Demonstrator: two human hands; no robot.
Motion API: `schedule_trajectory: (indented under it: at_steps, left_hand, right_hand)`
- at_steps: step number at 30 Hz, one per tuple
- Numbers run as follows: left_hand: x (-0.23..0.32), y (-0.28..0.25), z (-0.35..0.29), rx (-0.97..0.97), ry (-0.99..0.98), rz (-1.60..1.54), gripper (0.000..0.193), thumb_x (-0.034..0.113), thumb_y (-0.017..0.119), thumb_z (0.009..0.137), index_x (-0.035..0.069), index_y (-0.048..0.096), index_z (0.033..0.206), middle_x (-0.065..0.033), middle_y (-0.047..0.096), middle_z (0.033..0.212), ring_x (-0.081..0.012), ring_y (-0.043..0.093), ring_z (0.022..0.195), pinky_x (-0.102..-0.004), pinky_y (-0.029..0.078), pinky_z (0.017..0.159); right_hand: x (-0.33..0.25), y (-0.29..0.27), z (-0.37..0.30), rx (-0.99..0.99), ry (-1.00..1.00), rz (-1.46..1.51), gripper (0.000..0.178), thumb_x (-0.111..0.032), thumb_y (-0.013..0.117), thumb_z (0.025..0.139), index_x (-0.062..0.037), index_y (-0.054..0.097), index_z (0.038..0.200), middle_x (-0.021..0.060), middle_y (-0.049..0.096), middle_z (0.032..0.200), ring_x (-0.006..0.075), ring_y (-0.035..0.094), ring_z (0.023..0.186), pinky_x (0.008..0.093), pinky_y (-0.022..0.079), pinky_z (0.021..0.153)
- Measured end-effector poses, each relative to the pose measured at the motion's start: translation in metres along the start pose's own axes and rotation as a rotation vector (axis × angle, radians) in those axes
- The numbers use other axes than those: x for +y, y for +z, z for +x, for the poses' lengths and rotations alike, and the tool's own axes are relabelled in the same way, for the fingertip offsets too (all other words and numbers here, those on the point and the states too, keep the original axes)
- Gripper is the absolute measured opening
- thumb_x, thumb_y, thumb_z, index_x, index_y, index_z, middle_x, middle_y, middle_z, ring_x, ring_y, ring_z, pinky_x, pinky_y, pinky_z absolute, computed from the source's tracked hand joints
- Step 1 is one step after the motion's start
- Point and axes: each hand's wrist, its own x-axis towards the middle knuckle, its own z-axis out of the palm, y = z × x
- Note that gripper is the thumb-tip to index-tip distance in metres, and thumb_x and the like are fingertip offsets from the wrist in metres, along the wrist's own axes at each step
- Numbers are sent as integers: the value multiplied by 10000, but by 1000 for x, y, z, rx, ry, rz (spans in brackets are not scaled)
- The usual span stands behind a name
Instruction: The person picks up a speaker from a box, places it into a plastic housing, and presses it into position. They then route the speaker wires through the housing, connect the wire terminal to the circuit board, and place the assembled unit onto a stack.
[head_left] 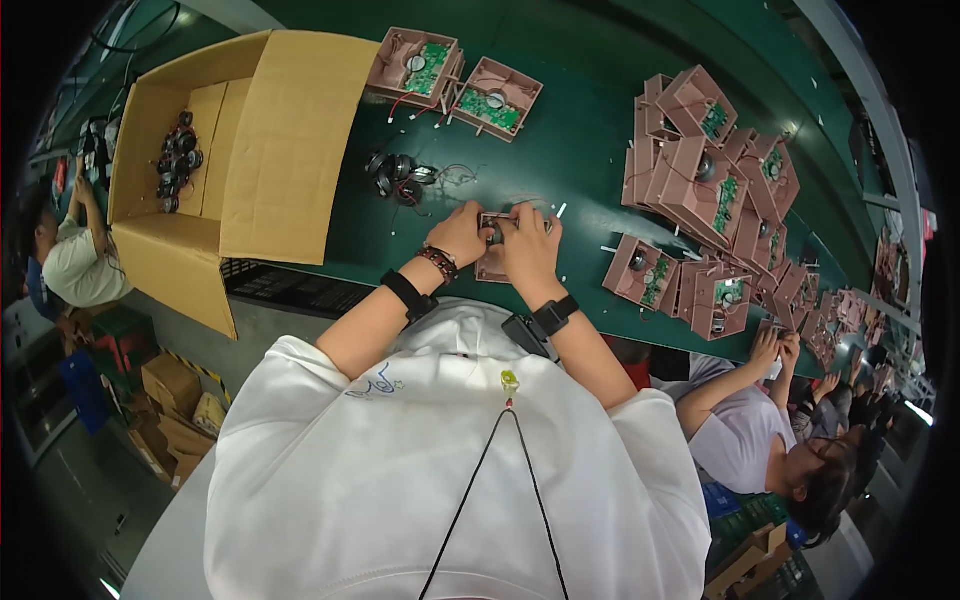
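Note:
A small pinkish-brown plastic housing (490,268) lies on the green table in front of me, partly covered by my hands. My left hand (458,236) grips its left side with the fingers closed. Inside it shows a dark round part, which looks like a small speaker (494,234). My right hand (531,245) is bent over the right side of the housing, its thumb by the speaker and its fingers curled at the far edge. The fingertips are partly hidden. Just beyond my left hand lies a pile of loose black speakers (398,176) with thin wires.
An open cardboard box (300,150) with more speakers stands at the left. Two housings with green circuit boards (428,70) sit at the back. Many similar housings (690,190) are stacked at the right, where a co-worker's hands (775,350) are busy at the table edge.

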Motion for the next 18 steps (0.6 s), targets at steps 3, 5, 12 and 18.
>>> schedule_trajectory:
  at_steps: [3, 5, 12, 18]
  left_hand:
    - [11, -8, 5, 62, 126, 115, 403, 270, 658, 717, 70, 509, 1033, -124, 565, 1027, -335, 546, 916, -423, 452, 738]
    - [29, -9, 14, 172, 356, 70, 358, 276, 656, 719, 96, 532, 1002, -86, 584, 988, -296, 542, 917, -407, 423, 773]
    - [46, -12, 29, -28, 621, 138, 209, 280, 640, 735, 157, 590, 897, 11, 615, 845, -212, 544, 895, -367, 345, 837]
    - [35, -12, 27, 9, 701, 99, 140, 263, 624, 756, 145, 610, 830, 13, 616, 795, -205, 552, 845, -357, 347, 816]
  right_hand:
    - [3, -20, -15, 27, -25, 67, 289, -151, 716, 605, -81, 620, 868, 47, 500, 930, 218, 500, 916, 368, 362, 791]
    - [11, -28, -20, 36, -43, 99, 277, -149, 710, 621, -83, 610, 870, 50, 507, 928, 222, 513, 903, 368, 370, 785]
    - [48, -29, -27, 71, 288, 243, 252, -151, 679, 682, -79, 563, 894, 74, 543, 903, 250, 536, 885, 359, 386, 681]
    - [48, -19, -31, -45, 305, 449, 209, -145, 676, 692, -80, 569, 859, 44, 567, 806, 230, 559, 832, 339, 388, 666]
